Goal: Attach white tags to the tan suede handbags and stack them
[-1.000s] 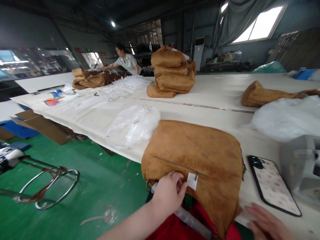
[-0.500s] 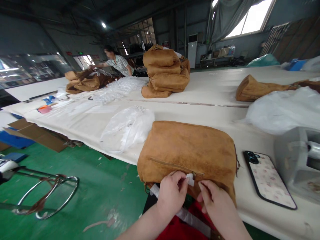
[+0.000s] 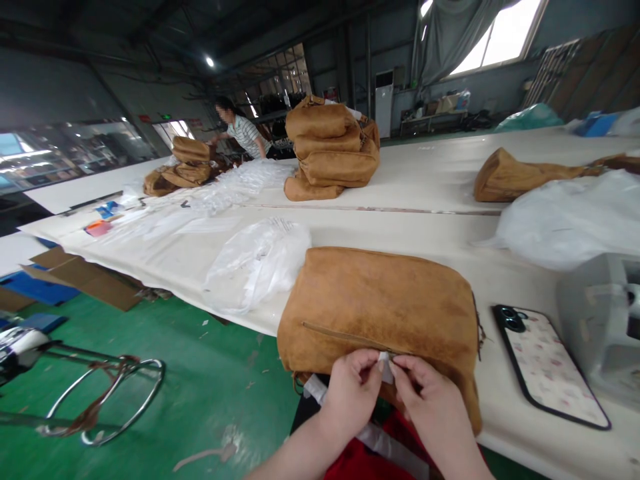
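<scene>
Both hands are pinching narrowly, thumb against forefinger, and between them they are holding a small white slip (image 3: 385,371). The left hand (image 3: 350,387) is gripping it from the nine o'clock side, the right hand (image 3: 434,403) from the three o'clock side, with the fingertips nearly meeting. The fingers are covering the slip's edges, so I cannot tell whether it is wrapping around the zip pull or only lying against it.

The slip is sitting at six o'clock on a brown bag (image 3: 380,287), beside the end of its zipper (image 3: 340,335). The bag is resting on its side at the near edge of a pale table (image 3: 425,230).

Taking the bag as the centre, a phone in a patterned case (image 3: 553,370) is lying near four o'clock, and a grey machine (image 3: 590,327) is standing just beyond it toward three. A crumpled clear plastic bag (image 3: 263,263) is lying toward ten o'clock, close against the bag. A stack of brown bags (image 3: 335,143) is rising at eleven, well apart, and another brown bag piece (image 3: 517,179) is lying at two.

Farther off, between ten and eleven, a person in a striped top (image 3: 246,135) is reaching toward a pile of brown bags (image 3: 187,170).
</scene>
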Tool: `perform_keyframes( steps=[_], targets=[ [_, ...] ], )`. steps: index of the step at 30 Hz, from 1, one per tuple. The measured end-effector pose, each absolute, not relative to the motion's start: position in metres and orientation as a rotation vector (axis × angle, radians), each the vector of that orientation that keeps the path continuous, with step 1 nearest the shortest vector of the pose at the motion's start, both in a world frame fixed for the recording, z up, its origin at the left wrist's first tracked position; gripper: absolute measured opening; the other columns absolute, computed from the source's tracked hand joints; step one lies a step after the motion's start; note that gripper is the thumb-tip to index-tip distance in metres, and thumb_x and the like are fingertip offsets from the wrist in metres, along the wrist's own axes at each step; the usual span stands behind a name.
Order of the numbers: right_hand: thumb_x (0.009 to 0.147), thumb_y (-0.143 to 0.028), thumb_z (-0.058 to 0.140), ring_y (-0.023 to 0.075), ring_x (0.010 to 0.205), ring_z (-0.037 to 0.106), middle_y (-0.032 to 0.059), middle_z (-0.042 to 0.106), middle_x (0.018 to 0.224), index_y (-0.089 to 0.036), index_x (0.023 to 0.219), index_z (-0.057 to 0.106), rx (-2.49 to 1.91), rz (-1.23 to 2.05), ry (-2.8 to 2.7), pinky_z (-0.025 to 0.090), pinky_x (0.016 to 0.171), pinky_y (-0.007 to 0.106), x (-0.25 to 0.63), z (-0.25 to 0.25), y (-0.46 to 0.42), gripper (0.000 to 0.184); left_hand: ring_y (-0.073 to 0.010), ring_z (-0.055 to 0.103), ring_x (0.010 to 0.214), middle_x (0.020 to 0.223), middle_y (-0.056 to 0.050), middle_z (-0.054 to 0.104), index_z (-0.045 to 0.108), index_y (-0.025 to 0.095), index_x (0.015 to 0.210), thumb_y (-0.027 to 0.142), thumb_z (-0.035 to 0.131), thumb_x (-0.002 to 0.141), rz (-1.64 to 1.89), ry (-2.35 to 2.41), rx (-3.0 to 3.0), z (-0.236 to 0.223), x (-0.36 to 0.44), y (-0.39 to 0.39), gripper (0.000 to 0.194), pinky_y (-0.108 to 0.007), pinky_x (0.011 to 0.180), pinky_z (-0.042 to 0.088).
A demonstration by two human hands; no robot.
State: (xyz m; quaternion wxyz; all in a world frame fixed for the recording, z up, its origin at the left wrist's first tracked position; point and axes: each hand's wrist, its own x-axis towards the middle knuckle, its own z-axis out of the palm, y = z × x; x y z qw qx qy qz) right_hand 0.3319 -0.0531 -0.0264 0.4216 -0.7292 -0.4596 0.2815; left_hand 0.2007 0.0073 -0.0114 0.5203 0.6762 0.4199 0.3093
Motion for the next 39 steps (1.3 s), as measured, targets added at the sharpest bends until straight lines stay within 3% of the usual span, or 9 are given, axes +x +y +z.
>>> perform_keyframes(
  steps=[3, 10, 21, 28, 34, 39],
  targets=[
    [0.087, -0.051, 0.049, 0.0162, 0.048, 0.062, 0.0011, 0.073, 0.073, -0.025, 0.09, 0.071, -1.813, 0.746, -1.144, 0.049, 0.047, 0.025, 0.331, -0.027, -0.052, 0.035, -0.0175, 0.068, 0.076, 0.083, -0.005, 0.074, 0.074, 0.015, 0.089, 0.023, 0.054, 0.087, 0.76, 1.002, 1.608, -0.011, 0.202, 0.006, 0.021, -0.024, 0.072, 0.053],
    [0.089, -0.045, 0.047, 0.0184, 0.064, 0.068, 0.001, 0.073, 0.077, -0.026, 0.091, 0.07, -1.775, 0.693, -1.254, 0.052, 0.061, 0.026, 0.326, -0.031, -0.062, 0.03, -0.0179, 0.067, 0.075, 0.081, -0.007, 0.073, 0.072, 0.013, 0.086, 0.025, 0.054, 0.087, 0.794, 1.007, 1.543, -0.01, 0.203, 0.002, 0.022, -0.025, 0.07, 0.053],
    [0.089, -0.055, 0.041, 0.0154, 0.04, 0.057, -0.0027, 0.061, 0.053, -0.023, 0.091, 0.066, -1.828, 0.935, -1.075, 0.047, 0.047, 0.025, 0.331, -0.024, -0.06, 0.041, -0.0154, 0.062, 0.067, 0.077, -0.008, 0.071, 0.07, 0.011, 0.083, 0.029, 0.057, 0.087, 0.793, 0.976, 1.471, -0.017, 0.204, 0.006, 0.023, -0.023, 0.064, 0.05],
    [0.082, -0.06, 0.054, 0.0126, 0.04, 0.053, -0.0027, 0.058, 0.054, -0.02, 0.082, 0.065, -1.701, 1.004, -0.874, 0.042, 0.043, 0.023, 0.322, -0.029, -0.054, 0.042, -0.0137, 0.062, 0.065, 0.073, -0.004, 0.07, 0.069, 0.015, 0.082, 0.022, 0.054, 0.088, 0.793, 1.032, 1.681, -0.01, 0.198, 0.004, 0.018, -0.021, 0.064, 0.049],
    [0.083, -0.064, 0.055, 0.0116, 0.039, 0.051, -0.0029, 0.057, 0.055, -0.017, 0.097, 0.066, -1.551, 1.109, -0.803, 0.04, 0.041, 0.022, 0.32, -0.029, -0.056, 0.051, -0.0141, 0.065, 0.07, 0.076, -0.001, 0.072, 0.07, 0.019, 0.084, 0.018, 0.053, 0.089, 0.817, 1.088, 1.915, -0.008, 0.196, 0.002, 0.018, -0.022, 0.069, 0.048],
    [0.084, -0.064, 0.053, 0.0089, 0.036, 0.046, -0.0041, 0.053, 0.053, -0.016, 0.097, 0.068, -1.478, 1.107, -0.779, 0.036, 0.038, 0.02, 0.319, -0.026, -0.059, 0.052, -0.0156, 0.065, 0.073, 0.08, -0.002, 0.071, 0.068, 0.02, 0.089, 0.017, 0.056, 0.086, 0.824, 1.042, 2.021, -0.004, 0.195, -0.001, 0.013, -0.025, 0.07, 0.048]
  ],
)
